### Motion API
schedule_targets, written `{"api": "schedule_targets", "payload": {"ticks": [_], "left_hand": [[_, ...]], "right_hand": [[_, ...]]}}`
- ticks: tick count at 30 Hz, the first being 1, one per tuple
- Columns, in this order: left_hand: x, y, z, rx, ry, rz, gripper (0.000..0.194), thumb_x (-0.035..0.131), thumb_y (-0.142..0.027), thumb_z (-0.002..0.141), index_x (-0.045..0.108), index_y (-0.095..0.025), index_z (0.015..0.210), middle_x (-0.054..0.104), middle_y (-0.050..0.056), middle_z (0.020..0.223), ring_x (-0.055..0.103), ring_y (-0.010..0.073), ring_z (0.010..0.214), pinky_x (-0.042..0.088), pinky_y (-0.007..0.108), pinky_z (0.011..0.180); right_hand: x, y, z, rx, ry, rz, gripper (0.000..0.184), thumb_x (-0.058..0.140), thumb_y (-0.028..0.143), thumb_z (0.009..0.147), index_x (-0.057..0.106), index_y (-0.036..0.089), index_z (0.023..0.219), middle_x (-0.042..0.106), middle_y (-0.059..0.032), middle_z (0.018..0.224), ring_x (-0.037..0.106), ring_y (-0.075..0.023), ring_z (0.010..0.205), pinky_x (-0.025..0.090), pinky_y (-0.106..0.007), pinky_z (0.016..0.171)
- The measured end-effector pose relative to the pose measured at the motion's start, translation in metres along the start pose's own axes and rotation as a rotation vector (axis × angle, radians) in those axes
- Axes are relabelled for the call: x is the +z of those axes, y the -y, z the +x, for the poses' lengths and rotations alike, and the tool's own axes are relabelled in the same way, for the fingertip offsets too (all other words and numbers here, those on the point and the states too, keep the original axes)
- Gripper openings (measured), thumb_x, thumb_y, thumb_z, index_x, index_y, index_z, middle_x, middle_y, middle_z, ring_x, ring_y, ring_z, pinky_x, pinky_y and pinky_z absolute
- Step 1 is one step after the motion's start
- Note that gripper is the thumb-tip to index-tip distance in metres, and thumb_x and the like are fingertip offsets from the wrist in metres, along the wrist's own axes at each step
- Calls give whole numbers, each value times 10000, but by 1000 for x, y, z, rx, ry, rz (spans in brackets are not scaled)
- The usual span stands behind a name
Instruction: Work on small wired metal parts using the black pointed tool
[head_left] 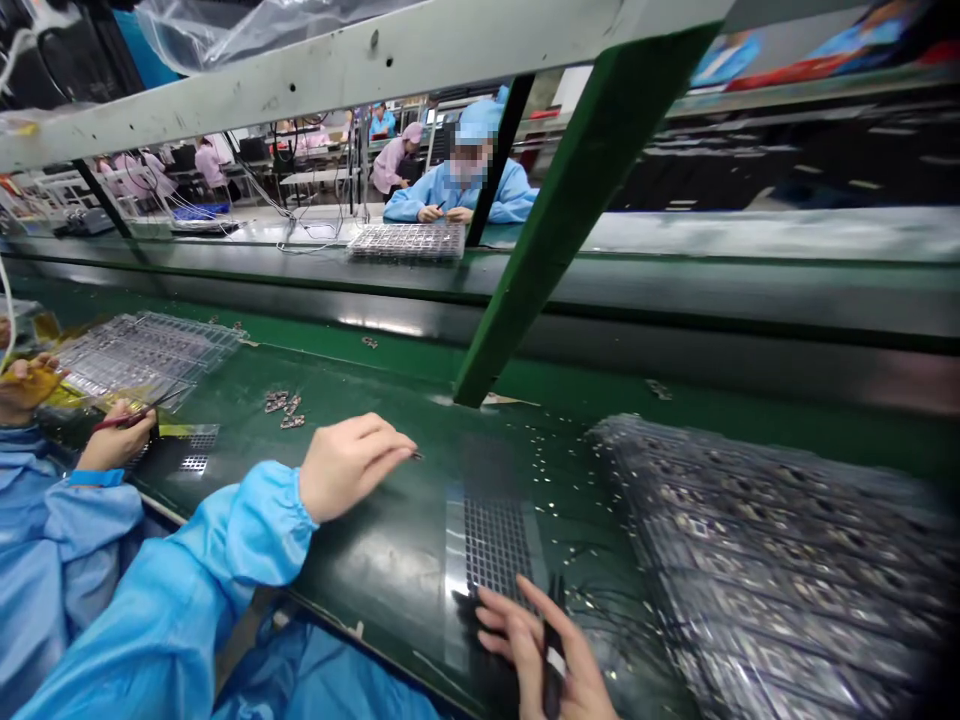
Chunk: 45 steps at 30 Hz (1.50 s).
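My left hand [352, 465], in a blue sleeve, is raised over the green bench. Its thumb and fingers pinch a small dark part [416, 455], too small to name exactly. Lower right, my right hand [559, 655] has black tweezers [553, 650] lying in its grip, their two tips pointing away from me. Its fingertips are at the edge of a clear sheet with a grid of small black squares [495, 540]. Scattered bright specks [551, 480] lie just right of that sheet. Several small metal parts [285, 405] rest on the bench beyond my left hand.
Stacked clear trays [780, 560] full of parts fill the right side. A green slanted post [570, 230] rises from the bench. On the left, a co-worker's hand [120, 435] holds scissors-like red handles near another tray [150, 350]. A person in blue [457, 180] sits opposite.
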<state>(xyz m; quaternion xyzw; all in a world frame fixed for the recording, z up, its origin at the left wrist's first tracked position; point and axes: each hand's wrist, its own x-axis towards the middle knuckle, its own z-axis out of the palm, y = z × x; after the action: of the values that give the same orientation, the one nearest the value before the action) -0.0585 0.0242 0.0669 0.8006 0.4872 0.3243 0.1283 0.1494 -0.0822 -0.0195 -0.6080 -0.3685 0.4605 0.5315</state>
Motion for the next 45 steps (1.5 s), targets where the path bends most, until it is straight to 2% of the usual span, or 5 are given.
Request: {"api": "schedule_targets", "payload": {"ticks": [9, 14, 17, 26, 45], "left_hand": [[87, -25, -22, -588, 435, -1012, 350, 691, -412, 688, 661, -101, 846, 638, 32, 635, 579, 100, 517, 398, 163, 429], [92, -24, -24, -789, 315, -1171, 450, 726, -498, 615, 567, -116, 793, 665, 75, 782, 608, 104, 579, 379, 135, 396], [90, -25, -22, -870, 289, -1239, 453, 725, -503, 622, 540, -127, 796, 636, 47, 767, 581, 82, 588, 380, 118, 392], [94, -31, -36, -625, 608, -974, 319, 648, -422, 724, 517, -135, 771, 515, -39, 564, 447, 56, 472, 378, 147, 422], [85, -23, -28, -392, 460, -749, 115, 649, -233, 749, 721, -148, 782, 704, 41, 799, 624, 138, 711, 465, 214, 645]], "right_hand": [[4, 0, 4, -35, -33, 153, 494, 726, 387, 702, 512, 202, 1107, 684, -89, 959, 662, -233, 865, 526, -378, 809], [-1, 4, 10, -199, -363, 316, 408, 680, 296, 776, 489, 261, 1134, 642, -45, 1041, 633, -170, 910, 497, -306, 798], [3, -1, 13, -146, -280, 312, 356, 668, 316, 785, 505, 243, 1093, 665, -54, 983, 641, -177, 873, 508, -313, 766], [18, -1, 16, -86, -184, 231, 298, 735, 268, 687, 522, 215, 887, 651, -11, 798, 656, -171, 758, 525, -285, 721], [10, 2, 3, -18, 56, 42, 229, 678, 259, 745, 491, 217, 870, 669, 0, 732, 646, -157, 667, 508, -247, 612]]}}
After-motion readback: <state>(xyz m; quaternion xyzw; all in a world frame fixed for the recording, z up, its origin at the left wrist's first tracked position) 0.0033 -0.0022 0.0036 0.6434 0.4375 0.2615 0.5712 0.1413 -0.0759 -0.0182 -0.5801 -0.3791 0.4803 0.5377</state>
